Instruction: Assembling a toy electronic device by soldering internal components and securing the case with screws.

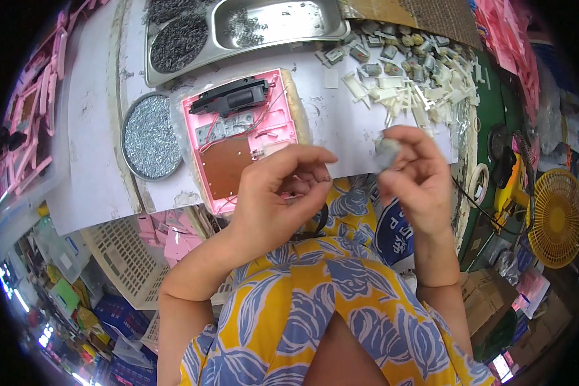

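Note:
My right hand [421,183] pinches a small grey motor [386,152] between thumb and fingers above the front of the table; the motor is slightly blurred. My left hand [280,193] is curled over the near right corner of a pink plastic casing [280,122], thumb close to the bent fingertips. Whatever those fingers hold, if anything, is hidden. Inside the casing lie a black long module [231,98], a grey metal plate [220,128], thin red and dark wires, and a brown board [224,168]. A padded, plastic-wrapped support lies under the casing.
A round tin of silvery screws [152,136] stands left of the casing. Behind are a steel tray [276,40] and dark screws [179,53]. Several small motors [392,51] and white plastic parts [424,93] are heaped at the back right. A yellow fan [555,219] stands far right.

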The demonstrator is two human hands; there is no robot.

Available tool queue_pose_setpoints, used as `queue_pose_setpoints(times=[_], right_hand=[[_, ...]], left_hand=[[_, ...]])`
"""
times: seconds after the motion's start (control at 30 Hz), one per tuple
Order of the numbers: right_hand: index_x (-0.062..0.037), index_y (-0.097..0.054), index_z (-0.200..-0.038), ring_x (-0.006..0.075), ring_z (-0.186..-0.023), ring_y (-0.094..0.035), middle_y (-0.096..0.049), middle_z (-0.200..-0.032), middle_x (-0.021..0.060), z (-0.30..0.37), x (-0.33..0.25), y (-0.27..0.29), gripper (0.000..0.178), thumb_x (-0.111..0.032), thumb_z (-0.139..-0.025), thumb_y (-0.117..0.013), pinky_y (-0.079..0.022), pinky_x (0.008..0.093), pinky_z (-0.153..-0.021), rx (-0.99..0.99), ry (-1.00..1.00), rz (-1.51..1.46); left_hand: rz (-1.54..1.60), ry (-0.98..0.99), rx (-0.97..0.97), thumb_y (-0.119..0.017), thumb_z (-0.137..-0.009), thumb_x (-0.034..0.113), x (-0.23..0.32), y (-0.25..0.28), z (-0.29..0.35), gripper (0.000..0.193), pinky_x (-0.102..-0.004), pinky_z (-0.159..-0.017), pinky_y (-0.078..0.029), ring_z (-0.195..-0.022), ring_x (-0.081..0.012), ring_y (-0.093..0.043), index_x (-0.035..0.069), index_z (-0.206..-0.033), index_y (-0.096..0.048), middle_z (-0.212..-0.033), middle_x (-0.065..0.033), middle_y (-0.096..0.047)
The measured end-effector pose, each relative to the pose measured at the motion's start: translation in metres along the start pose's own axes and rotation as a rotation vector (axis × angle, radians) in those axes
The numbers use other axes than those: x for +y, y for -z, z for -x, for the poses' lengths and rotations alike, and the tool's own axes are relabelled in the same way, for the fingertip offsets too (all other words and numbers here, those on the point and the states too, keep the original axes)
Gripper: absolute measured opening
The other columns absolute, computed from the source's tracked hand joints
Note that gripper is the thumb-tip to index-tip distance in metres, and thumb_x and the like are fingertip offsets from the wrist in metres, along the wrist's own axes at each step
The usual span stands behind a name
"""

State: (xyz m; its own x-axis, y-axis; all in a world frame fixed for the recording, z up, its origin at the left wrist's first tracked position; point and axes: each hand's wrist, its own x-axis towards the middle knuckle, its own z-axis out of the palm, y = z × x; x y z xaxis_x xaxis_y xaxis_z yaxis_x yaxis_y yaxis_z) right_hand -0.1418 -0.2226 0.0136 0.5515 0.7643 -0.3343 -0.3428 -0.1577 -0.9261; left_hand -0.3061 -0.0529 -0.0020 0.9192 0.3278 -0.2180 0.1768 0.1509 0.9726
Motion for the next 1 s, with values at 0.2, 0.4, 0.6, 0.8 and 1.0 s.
queue_pose_setpoints(times=[0.2, 0.4, 0.6, 0.8, 1.0], right_hand=[[0.0034, -0.053, -0.132, 0.0068, -0.066, -0.060, -0.061, -0.083, 0.0039, -0.012, 0.010, -0.034, 0.049, 0.002, -0.087, -0.071, -0.050, 0.0188, -0.059, -0.188, -0.117, -0.213], [0.0035, -0.053, -0.132, 0.0073, -0.064, -0.060, -0.060, -0.080, 0.0040, -0.015, 0.012, -0.034, 0.048, 0.001, -0.088, -0.070, -0.049, 0.0187, -0.058, -0.216, -0.123, -0.166], [0.0030, -0.054, -0.131, 0.0078, -0.074, -0.061, -0.061, -0.089, 0.0052, -0.011, 0.019, -0.034, 0.049, 0.001, -0.086, -0.072, -0.051, 0.0192, -0.059, -0.178, -0.046, -0.057], [-0.0005, -0.060, -0.125, 0.0079, -0.082, -0.060, -0.064, -0.100, 0.0063, -0.011, 0.009, -0.036, 0.049, 0.001, -0.080, -0.079, -0.049, 0.0213, -0.060, -0.166, 0.277, 0.301], [-0.0025, -0.073, -0.102, 0.0131, -0.065, -0.060, -0.070, -0.085, 0.0063, -0.018, -0.002, -0.035, 0.028, -0.002, -0.075, -0.082, -0.046, 0.0264, -0.055, -0.282, 0.544, 0.547]], left_hand=[[0.111, -0.005, 0.118, -0.069, -0.084, -0.006, -0.001, -0.002, 0.003, 0.051, -0.0207, -0.070, -0.054, -0.080, -0.0066, -0.063, 0.002, -0.130, -0.048, -0.091, -0.0053, -0.066], [0.094, -0.097, 0.142, -0.070, -0.084, -0.005, -0.009, 0.001, 0.003, 0.049, -0.0220, -0.070, -0.055, -0.079, -0.0088, -0.066, 0.002, -0.127, -0.049, -0.091, -0.0071, -0.067], [0.060, -0.151, 0.168, -0.071, -0.084, -0.005, -0.010, -0.001, 0.006, 0.047, -0.0233, -0.069, -0.056, -0.079, -0.0096, -0.067, 0.003, -0.126, -0.050, -0.090, -0.0072, -0.068], [-0.363, -0.514, 0.261, -0.076, -0.081, -0.002, -0.015, 0.000, 0.011, 0.037, -0.0320, -0.066, -0.056, -0.076, -0.0224, -0.069, 0.006, -0.113, -0.059, -0.089, -0.0085, -0.068], [-0.298, -0.624, 0.259, -0.078, -0.078, -0.003, -0.013, 0.006, 0.014, 0.030, -0.0342, -0.069, -0.055, -0.081, -0.0262, -0.069, 0.006, -0.103, -0.064, -0.091, -0.0097, -0.069]])
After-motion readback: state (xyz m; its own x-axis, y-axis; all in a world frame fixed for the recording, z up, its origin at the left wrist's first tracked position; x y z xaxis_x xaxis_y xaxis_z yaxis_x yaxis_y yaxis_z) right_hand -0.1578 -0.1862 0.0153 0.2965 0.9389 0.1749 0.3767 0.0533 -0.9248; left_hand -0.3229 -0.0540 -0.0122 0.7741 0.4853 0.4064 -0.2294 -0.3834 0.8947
